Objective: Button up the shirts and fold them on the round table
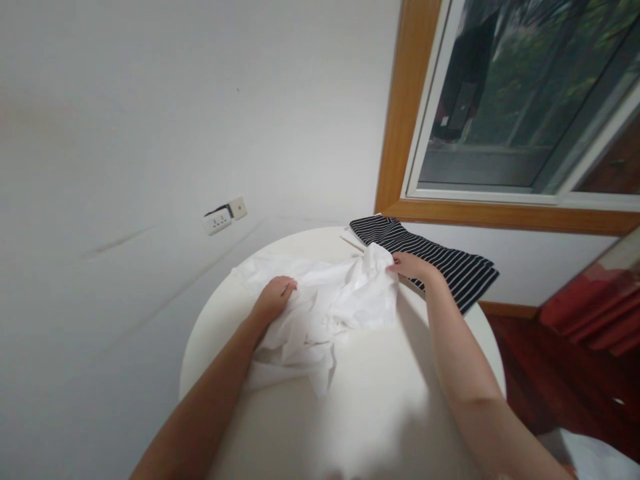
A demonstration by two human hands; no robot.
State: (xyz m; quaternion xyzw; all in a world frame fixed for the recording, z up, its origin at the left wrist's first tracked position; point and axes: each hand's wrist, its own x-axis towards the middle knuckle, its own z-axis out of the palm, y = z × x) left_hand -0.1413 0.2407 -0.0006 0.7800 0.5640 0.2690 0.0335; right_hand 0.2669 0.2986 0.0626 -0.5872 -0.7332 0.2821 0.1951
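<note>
A crumpled, thin white cloth (320,303) lies spread in folds over the round white table (375,387). It looks like a garment, but its exact kind cannot be made out. On its left part rests my left hand (275,298), fingers curled closed on the fabric. My right hand (409,265) pinches the cloth's raised upper right edge between thumb and fingers. Just beyond that hand is a folded black-and-white striped cloth (425,247), lying at the table's far right edge and partly overhanging it. A thin light stick (351,243) shows behind the white cloth.
A white wall with a power socket (217,221) borders the table at the back and left. To the right is a wood-framed window (510,211). Red fabric (595,310) hangs above the dark red floor, and a white object (590,457) stands at the lower right.
</note>
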